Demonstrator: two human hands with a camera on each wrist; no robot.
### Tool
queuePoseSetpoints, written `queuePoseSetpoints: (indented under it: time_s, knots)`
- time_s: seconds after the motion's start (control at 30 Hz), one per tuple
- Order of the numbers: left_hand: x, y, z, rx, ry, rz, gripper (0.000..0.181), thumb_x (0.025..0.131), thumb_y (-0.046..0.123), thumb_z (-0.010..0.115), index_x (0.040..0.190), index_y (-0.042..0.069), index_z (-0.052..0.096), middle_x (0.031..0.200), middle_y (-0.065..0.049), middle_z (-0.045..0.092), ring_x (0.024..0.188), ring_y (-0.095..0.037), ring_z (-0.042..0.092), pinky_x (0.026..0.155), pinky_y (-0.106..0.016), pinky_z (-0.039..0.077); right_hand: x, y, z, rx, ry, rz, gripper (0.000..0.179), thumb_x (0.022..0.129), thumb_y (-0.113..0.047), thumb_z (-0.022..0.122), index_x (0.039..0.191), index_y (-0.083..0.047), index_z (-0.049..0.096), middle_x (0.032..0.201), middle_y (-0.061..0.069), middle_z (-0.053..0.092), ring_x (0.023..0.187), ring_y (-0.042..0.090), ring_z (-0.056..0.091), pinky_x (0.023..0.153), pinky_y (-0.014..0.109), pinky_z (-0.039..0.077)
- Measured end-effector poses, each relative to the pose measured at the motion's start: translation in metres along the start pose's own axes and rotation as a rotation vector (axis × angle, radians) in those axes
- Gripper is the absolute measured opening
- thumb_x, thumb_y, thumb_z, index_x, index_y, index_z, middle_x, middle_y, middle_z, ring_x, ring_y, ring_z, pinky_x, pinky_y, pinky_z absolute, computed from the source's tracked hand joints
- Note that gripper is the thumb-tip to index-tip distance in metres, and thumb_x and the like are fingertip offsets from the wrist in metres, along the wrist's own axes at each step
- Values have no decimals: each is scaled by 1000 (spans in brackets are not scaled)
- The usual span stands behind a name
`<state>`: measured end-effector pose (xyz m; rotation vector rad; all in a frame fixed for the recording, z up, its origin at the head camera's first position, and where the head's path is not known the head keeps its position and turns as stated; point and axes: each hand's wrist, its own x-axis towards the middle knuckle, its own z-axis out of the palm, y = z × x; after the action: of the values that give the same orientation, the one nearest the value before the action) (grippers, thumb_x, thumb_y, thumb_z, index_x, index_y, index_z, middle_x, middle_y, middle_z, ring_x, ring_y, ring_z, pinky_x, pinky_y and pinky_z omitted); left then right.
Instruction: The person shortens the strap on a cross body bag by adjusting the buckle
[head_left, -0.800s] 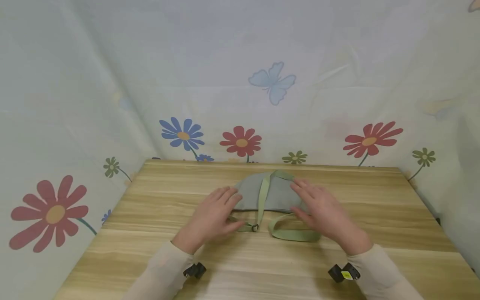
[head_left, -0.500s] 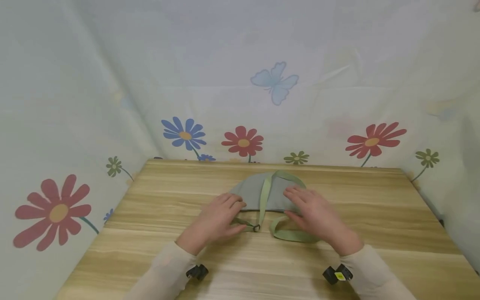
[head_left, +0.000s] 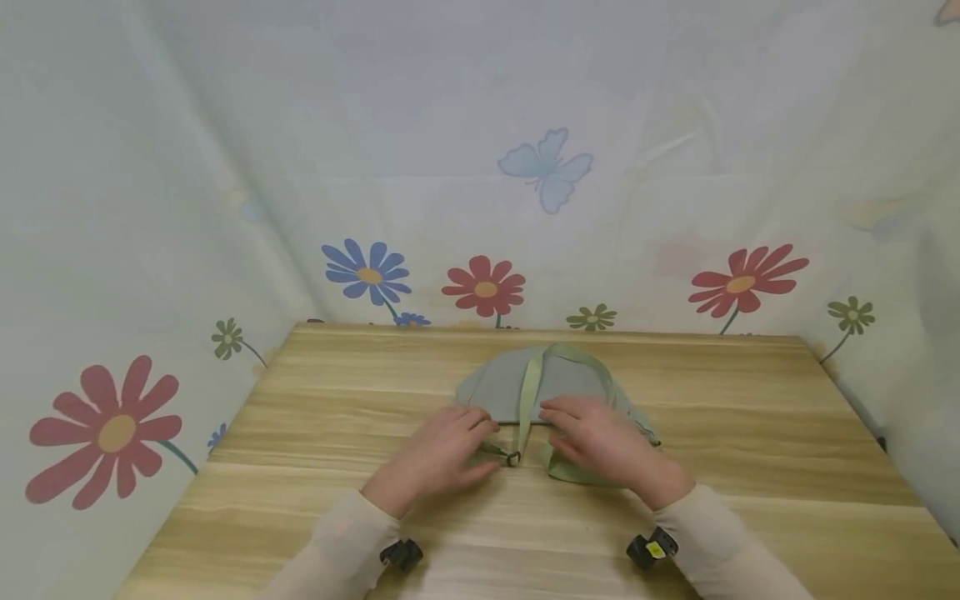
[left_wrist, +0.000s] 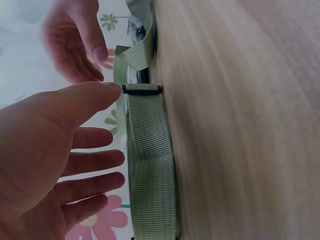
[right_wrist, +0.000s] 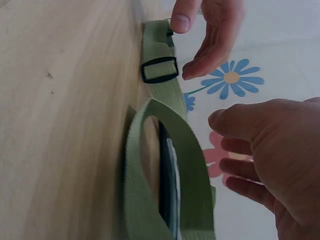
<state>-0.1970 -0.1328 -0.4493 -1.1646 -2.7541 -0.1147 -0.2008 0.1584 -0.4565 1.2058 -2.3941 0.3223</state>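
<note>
A grey half-moon-shaped fabric bag (head_left: 498, 385) lies flat on the wooden table, a light green webbing strap (head_left: 529, 390) crossing over it. In the head view my left hand (head_left: 441, 454) is at the bag's near left edge, beside the strap's dark slider buckle (head_left: 513, 459). My right hand (head_left: 606, 442) is over the near right part, above a loop of the strap. Both wrist views show relaxed, spread fingers gripping nothing. The left thumb tip is close to the buckle (left_wrist: 142, 90); whether it touches is unclear. A strap loop (right_wrist: 135, 180) stands on edge beside my right hand.
The wood-grain table (head_left: 360, 367) extends around the bag on all sides. Behind it and at both sides hangs a pale curtain (head_left: 420, 117) printed with flowers and a butterfly. A dark wrist camera (head_left: 401, 554) sits under the left sleeve.
My right hand has moved left and slightly nearer, off the bag's right end, baring that end. My left hand has shifted slightly right and nearer. The bag stays about where it was.
</note>
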Motion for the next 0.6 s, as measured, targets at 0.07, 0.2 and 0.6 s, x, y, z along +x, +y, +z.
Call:
queuePoseSetpoints:
  time_s: [0.07,0.2,0.6]
  knots:
    - [1,1,2,-5,-4,6,49,99,46,78,132,11,72,131,-6,72,123,-25,68,109,-43,55,2,0,4,5,-8,-23,45,88,-13,90,129,-1,73,133,13,74,119,30,73,99,46,62]
    - [1,2,5,-18,-43,3,48,101,47,75,133,12,71,129,-3,72,123,-23,68,110,-42,55,6,-1,12,15,-22,-71,49,88,-10,89,133,0,72,136,15,73,121,30,72,101,46,61]
    - [2,5,17,-39,-51,23,27,103,38,74,118,16,74,112,2,73,106,-18,70,98,-37,58,12,-7,30,139,-136,-18,39,98,-13,79,136,-8,72,144,13,69,133,31,66,112,52,54]
